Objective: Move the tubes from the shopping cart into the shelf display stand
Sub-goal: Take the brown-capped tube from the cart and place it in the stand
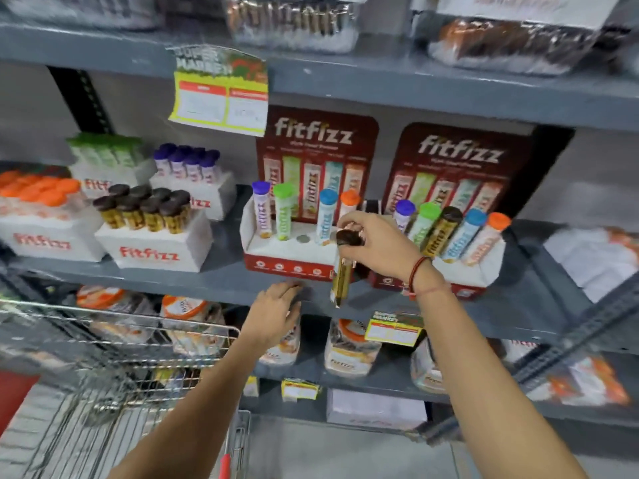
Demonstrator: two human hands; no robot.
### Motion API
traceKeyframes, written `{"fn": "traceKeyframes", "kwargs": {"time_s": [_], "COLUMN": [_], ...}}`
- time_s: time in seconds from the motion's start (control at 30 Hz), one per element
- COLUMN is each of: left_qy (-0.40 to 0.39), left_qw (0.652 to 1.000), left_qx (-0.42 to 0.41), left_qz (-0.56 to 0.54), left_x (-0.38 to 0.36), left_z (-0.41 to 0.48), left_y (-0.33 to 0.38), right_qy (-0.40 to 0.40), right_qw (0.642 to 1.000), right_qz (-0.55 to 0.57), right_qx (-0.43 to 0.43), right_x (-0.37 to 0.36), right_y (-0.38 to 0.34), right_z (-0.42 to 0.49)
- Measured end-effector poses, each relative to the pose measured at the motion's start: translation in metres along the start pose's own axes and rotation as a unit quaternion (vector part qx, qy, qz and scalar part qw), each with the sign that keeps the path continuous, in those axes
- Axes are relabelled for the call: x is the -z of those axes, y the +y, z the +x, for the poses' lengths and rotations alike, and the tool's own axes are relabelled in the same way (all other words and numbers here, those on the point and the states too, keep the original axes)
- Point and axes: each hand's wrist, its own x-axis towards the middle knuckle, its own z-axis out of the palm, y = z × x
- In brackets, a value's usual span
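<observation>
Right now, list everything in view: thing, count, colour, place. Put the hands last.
Left display stand: one, red-white, middle shelf; holds four tubes, middle hole empty.
Right display stand: one, red-white; holds five tubes.
Brown-capped tube: one, gold, held before the shelf edge.
Fitfizz boxes: four, white, shelf left, full of tubes.
Shopping cart: one, wire, lower left.
Jars: several, lower shelf.
Left hand: on shelf edge.
Right hand: gripping the tube's cap.
</observation>
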Motion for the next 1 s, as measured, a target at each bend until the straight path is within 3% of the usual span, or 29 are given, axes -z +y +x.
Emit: {"fn": "traceKeyframes", "kwargs": {"time_s": [0.27, 0.63, 1.0], "left_qy": [-0.01, -0.015, -0.015], "left_qw": [0.998, 0.997, 0.997], "left_qx": [-0.052, -0.06, -0.056], "left_qz": [0.045, 0.045, 0.051], "left_x": [-0.015, -0.024, -0.027], "left_z": [-0.002, -0.001, -0.002], "left_y": [-0.018, -0.026, -0.027], "right_qy": [0.027, 0.002, 0.03], "right_qw": [1.0, 1.0, 1.0], "right_qz": [0.001, 0.016, -0.005], "right_qx": [0.005, 0.011, 0.001], "right_x": [0.005, 0.016, 0.007], "right_y": [0.004, -0.011, -0.013], "right_z": [0.014, 0.026, 0.041]}}
